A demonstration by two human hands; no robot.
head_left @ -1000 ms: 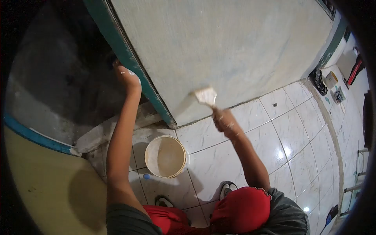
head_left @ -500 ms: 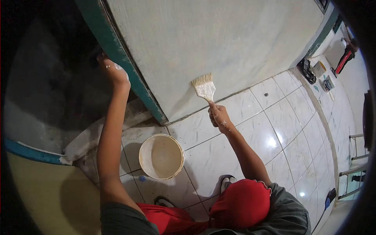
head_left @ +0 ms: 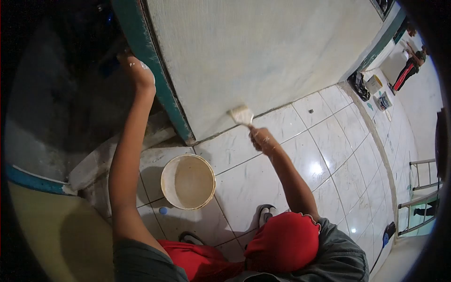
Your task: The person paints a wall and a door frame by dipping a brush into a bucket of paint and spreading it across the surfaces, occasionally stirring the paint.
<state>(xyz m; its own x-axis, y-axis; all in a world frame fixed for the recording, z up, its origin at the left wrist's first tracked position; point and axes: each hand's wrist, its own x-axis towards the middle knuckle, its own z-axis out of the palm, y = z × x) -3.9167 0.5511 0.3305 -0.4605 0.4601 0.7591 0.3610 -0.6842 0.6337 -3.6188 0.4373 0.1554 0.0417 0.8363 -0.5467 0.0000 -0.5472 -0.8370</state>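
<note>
My right hand (head_left: 264,139) is closed round the handle of a wide, pale paintbrush (head_left: 242,115). The bristles are against the lower part of the whitish wall (head_left: 263,51), just above the floor, and look blurred. My left hand (head_left: 137,70), spotted with white paint, is at the green door frame (head_left: 162,84); its fingers are hidden in the dark behind the edge. On the tiles below stands a round, cream-coloured bucket (head_left: 212,188), with pale residue inside.
A small blue disc (head_left: 163,210) lies beside the bucket. At the upper right are a black bag (head_left: 359,86), a yellowish tub (head_left: 374,84) and a labelled tub (head_left: 384,101). Beyond them is a person (head_left: 407,73). A metal ladder (head_left: 418,205) is at right.
The brush in my right hand has moved down the wall, its head now tilted more to the left. The view has shifted slightly. More of the distant person shows.
</note>
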